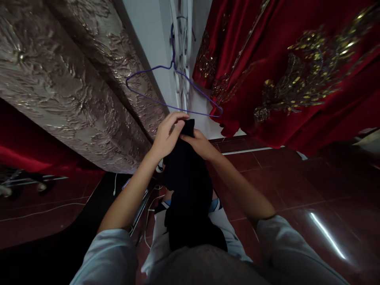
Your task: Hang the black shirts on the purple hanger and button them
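Head view: my left hand (168, 136) and right hand (203, 145) both grip the upper end of the black cloth (188, 186), seemingly so its length drapes straight; the purple hanger (172, 63) hangs from white metalwork (179, 83) just beyond.

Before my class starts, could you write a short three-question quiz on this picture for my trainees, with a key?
1. Multiple choice: What colour is the hanger?
a) white
b) purple
c) green
2. True or false: The right hand is gripping the hanger.
3. Fill in the blank: The large red cloth with the shiny gold decoration hangs on the ______ side of the picture.

Key:
1. b) purple
2. False; that hand is at the upper end of the black cloth, below the hanger.
3. right
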Motion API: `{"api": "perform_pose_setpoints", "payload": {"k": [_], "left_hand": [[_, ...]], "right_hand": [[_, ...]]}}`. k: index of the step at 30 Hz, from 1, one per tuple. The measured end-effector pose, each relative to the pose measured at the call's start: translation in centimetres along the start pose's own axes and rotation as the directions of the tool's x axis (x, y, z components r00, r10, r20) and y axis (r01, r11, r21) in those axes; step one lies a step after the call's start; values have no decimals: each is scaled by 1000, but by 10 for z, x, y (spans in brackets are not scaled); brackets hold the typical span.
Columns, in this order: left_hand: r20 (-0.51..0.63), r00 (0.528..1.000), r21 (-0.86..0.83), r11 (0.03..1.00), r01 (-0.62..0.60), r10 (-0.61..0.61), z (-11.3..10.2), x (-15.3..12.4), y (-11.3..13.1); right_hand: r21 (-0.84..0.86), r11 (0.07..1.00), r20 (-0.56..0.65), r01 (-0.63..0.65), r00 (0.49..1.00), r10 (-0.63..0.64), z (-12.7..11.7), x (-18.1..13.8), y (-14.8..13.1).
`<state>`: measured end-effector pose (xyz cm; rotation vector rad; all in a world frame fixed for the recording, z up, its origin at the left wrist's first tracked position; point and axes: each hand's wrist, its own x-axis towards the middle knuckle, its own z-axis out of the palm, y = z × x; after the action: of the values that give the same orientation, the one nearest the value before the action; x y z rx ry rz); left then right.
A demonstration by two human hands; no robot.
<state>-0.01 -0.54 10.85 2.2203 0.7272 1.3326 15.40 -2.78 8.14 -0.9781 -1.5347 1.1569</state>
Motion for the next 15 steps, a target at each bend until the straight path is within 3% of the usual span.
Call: {"api": "perform_pose_setpoints", "payload": {"k": [3, 6, 8, 10, 15], "left_hand": [[274, 956, -7, 994, 112, -105, -9, -20, -26], [504, 826, 153, 967, 203, -253, -21, -44, -52], [548, 772, 248, 944, 216, -320, -31, -55, -62], [539, 764, 297, 929, 222, -354, -43, -59, -66], [549, 761, 383, 913, 140, -347, -59, -64, -63]], "right_hand": [[-75, 997, -48, 29, 998, -33, -16, 3, -19], [-326, 917, -80, 231, 960, -270, -38, 11, -29], [-404, 848, -104, 344, 903, -417, -46, 24, -23], [-402, 840, -177, 364, 869, -461, -45, 44, -7], [-358, 901, -234, 245, 911, -340, -35, 85, 46]]}}
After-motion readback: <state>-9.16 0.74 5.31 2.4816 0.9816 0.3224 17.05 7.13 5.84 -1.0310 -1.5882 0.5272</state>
